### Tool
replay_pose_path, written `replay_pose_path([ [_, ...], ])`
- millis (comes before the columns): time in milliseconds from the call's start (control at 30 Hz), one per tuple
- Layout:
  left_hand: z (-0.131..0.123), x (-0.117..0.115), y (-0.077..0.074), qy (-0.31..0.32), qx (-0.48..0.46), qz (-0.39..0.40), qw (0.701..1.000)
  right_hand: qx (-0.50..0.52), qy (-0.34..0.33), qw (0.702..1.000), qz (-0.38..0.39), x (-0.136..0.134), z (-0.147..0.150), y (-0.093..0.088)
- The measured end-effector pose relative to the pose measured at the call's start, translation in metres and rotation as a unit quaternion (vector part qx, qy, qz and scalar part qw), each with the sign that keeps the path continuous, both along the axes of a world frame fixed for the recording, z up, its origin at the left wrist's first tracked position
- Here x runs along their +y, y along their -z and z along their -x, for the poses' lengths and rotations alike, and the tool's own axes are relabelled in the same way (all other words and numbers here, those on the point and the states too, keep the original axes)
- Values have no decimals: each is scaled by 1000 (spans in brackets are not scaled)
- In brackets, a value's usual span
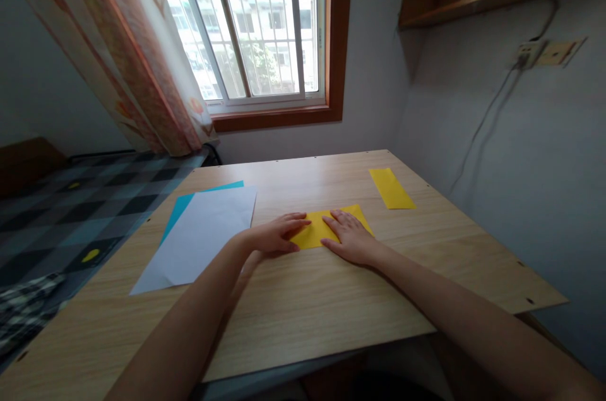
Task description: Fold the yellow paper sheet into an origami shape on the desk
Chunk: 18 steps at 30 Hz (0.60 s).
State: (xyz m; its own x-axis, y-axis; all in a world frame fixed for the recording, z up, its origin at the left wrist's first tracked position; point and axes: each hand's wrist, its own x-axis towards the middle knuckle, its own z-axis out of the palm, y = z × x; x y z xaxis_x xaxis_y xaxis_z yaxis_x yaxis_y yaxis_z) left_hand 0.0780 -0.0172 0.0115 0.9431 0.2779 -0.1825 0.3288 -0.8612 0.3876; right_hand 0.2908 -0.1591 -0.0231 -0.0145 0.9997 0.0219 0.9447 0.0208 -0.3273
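A yellow sheet of paper (313, 235) lies flat on the wooden table, wider than it is deep. My left hand (280, 232) rests at its left end, fingers stretched toward the right and touching the paper's edge. On the right half of the same sheet, my right hand (349, 237) lies palm down with its fingers spread. Part of the paper is hidden beneath both hands. Farther back on the right sits a second yellow piece of paper (392, 189), long and narrow, apart from my hands.
White paper (208, 240) lies on the left over a blue sheet (178, 210), close to my left forearm. The wooden table (303, 319) ends near my body. A checked bed (118, 186) stands left, a window (265, 28) ahead, and a cable (490, 107) hangs on the right wall.
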Motion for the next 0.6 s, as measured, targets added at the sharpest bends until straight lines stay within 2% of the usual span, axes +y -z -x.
replay_pose_path([
  [300,6,16,-3,40,3,53,998,-4,13,1000,13,-2,-4,-1],
  [433,5,16,-7,47,9,54,997,-5,19,1000,20,-2,-4,-2],
  [600,4,14,-11,46,16,54,997,-31,60,997,23,1,-17,3],
])
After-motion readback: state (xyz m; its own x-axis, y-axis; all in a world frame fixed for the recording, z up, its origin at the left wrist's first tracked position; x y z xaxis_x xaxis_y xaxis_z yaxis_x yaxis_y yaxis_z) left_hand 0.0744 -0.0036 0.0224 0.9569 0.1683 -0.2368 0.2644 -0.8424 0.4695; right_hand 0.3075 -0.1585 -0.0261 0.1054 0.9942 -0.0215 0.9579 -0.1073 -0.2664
